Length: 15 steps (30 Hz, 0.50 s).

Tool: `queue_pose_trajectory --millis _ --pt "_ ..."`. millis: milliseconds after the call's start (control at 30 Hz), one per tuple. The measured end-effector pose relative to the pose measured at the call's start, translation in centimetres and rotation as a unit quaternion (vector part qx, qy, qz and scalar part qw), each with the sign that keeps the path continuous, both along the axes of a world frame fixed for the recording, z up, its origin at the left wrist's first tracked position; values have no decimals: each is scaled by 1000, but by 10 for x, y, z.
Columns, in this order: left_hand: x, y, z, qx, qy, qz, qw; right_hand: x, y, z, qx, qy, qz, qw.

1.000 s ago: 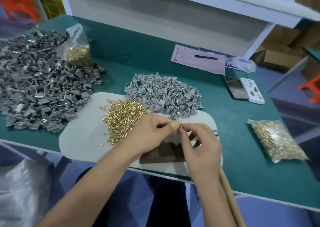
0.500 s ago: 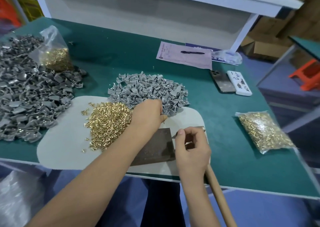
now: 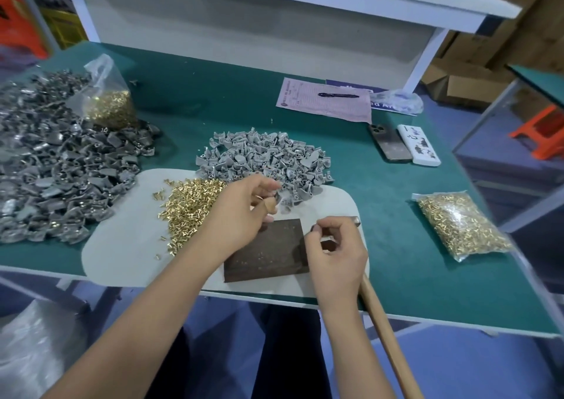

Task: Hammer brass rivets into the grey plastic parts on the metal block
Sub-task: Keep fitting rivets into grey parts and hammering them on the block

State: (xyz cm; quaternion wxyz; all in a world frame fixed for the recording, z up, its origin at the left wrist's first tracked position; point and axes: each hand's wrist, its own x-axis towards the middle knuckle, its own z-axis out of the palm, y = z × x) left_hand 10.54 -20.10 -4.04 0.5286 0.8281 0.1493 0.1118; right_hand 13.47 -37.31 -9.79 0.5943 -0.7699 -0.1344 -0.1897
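My bench in small assembly workshop, probably factory floor. Green work table heaped with grey plastic parts, loose brass rivets, bagged rivets. White shelving behind, cardboard boxes stacked beyond.

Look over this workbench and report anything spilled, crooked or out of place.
A few brass rivets lie scattered on the white mat, apart from the main rivet pile. Two phones sit on the green table, unrelated to the work. Otherwise nothing stands out; the metal block lies flat.
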Motion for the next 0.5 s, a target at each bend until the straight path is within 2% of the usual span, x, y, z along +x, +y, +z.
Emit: queue_pose_trajectory --millis 67,167,300,500 --pt "-8 2 -1 -9 16 -11 1000 1 0 0 -3 3 -1 1000" --pt "-9 4 5 35 29 -21 999 2 -1 -2 -4 34 -1 999" --pt "-14 2 12 -36 -12 -5 999 0 -1 -1 1 38 2 999" --pt "-48 0 1 -14 -28 2 1000 0 -1 3 27 63 11 998"
